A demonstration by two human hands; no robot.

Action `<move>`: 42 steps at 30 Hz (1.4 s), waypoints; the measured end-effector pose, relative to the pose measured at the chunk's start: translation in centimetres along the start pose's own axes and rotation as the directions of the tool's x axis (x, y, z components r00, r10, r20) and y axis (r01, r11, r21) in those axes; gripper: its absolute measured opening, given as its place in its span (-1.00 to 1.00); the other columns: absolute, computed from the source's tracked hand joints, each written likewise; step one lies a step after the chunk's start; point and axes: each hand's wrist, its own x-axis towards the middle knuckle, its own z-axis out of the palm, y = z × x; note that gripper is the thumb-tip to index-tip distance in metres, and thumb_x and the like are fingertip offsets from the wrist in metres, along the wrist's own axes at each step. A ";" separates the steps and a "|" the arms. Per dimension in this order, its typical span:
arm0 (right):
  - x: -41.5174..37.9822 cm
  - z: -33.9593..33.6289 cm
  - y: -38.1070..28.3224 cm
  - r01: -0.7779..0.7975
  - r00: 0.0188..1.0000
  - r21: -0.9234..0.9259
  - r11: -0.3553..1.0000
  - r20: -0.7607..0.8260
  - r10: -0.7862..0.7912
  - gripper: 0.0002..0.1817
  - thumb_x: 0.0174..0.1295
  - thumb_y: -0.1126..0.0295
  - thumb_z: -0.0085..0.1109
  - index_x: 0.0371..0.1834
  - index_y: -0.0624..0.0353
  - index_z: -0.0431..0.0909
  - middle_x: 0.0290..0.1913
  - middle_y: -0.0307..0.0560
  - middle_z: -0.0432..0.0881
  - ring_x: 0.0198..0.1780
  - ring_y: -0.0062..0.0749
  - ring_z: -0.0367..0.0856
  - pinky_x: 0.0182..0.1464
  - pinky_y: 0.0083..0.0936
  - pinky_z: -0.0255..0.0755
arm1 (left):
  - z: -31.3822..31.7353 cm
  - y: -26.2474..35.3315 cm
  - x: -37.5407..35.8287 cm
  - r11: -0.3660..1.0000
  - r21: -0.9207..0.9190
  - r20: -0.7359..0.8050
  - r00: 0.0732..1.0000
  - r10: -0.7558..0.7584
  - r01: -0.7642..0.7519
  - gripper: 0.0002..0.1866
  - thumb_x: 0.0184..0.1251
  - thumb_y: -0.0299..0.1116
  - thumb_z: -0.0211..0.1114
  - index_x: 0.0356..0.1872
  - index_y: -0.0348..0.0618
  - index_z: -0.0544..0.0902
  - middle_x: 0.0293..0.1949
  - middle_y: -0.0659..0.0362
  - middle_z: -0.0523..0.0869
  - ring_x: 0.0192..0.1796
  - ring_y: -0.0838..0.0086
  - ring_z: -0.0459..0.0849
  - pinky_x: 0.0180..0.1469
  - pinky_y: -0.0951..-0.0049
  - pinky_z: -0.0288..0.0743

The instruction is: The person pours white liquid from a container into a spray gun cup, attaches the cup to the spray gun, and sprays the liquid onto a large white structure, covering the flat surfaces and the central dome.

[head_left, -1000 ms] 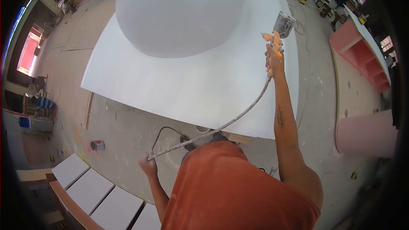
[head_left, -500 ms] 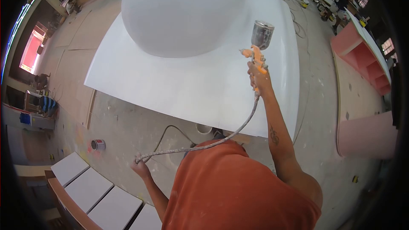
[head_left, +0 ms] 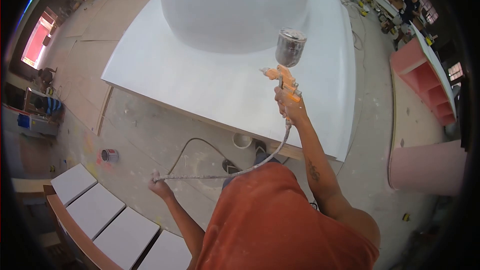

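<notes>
My right hand [head_left: 290, 104] is wrapped round the grip of an orange spray gun [head_left: 284, 84], whose metal cup [head_left: 290, 47] sits on top. The gun's nozzle points left over a large white panel [head_left: 225, 87]. On that panel rests a big white dome [head_left: 235, 10], cut off by the top edge of the view. A paint-spattered air hose [head_left: 240, 172] runs from the gun's handle across my body. Out to the left, my left hand [head_left: 160, 185] is closed round this hose, holding it above the floor.
Several white boards [head_left: 95, 210] lie at lower left. A paint can [head_left: 109, 155] stands on the floor, and a white bucket [head_left: 242, 140] is by the panel's near edge. Pink shelving [head_left: 425, 82] stands at right. Other people work at far left and upper right.
My right hand has moved the spray gun left and slightly down over the panel. The left hand still grips the hose, and the view has shifted a little.
</notes>
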 end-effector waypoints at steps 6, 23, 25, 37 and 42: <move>3.1 -7.8 -2.5 0.078 0.954 -0.074 0.994 -0.283 -0.096 -0.66 0.39 0.15 0.29 -0.45 0.06 0.45 -0.70 -0.48 0.28 -0.77 -0.79 0.13 -0.72 -0.68 0.06 | 2.6 2.1 -4.7 0.976 0.207 0.064 0.996 0.061 -0.073 -0.46 0.44 -0.39 0.34 -0.70 -0.14 0.22 -0.62 0.41 0.16 -0.52 0.62 0.10 -0.50 0.36 -0.03; 11.8 -17.8 -9.7 0.143 0.881 -0.114 0.983 -0.438 -0.179 -0.70 0.38 0.13 0.31 -0.39 0.03 0.48 -0.63 -0.43 0.36 -0.74 -0.79 0.16 -0.70 -0.69 0.09 | 9.2 5.5 -12.0 0.986 0.136 0.162 0.984 0.077 -0.100 -0.68 0.40 -0.48 0.30 -0.58 -0.33 0.50 -0.59 0.31 0.33 -0.50 0.61 0.26 -0.51 0.41 0.14; 9.6 -14.4 -7.6 0.111 0.934 -0.069 0.991 -0.334 -0.128 -0.70 0.37 0.14 0.31 -0.39 0.05 0.48 -0.65 -0.44 0.35 -0.74 -0.78 0.16 -0.71 -0.68 0.09 | 7.3 4.7 -10.8 0.999 0.050 0.077 0.997 0.007 -0.011 -0.73 0.41 -0.49 0.29 -0.54 -0.35 0.58 -0.55 0.32 0.40 -0.49 0.62 0.32 -0.52 0.45 0.24; 0.5 -0.2 -4.8 -0.048 0.980 0.068 0.997 0.195 0.034 -0.73 0.38 0.22 0.29 -0.36 0.05 0.43 -0.54 -0.39 0.38 -0.72 -0.81 0.18 -0.71 -0.70 0.10 | -0.7 4.9 -5.0 0.991 -0.085 -0.135 0.984 -0.113 0.102 -0.58 0.43 -0.45 0.27 -0.63 0.02 0.30 -0.55 0.42 0.24 -0.51 0.66 0.20 -0.44 0.46 -0.01; 1.6 -2.3 -4.2 -0.046 0.993 0.002 0.999 0.106 0.046 -0.73 0.39 0.21 0.28 -0.37 0.05 0.43 -0.56 -0.41 0.36 -0.73 -0.81 0.17 -0.71 -0.71 0.10 | 0.4 3.7 -4.3 0.995 -0.060 -0.074 0.993 -0.089 0.085 -0.59 0.43 -0.45 0.28 -0.63 0.01 0.32 -0.55 0.43 0.27 -0.48 0.68 0.22 -0.43 0.48 0.03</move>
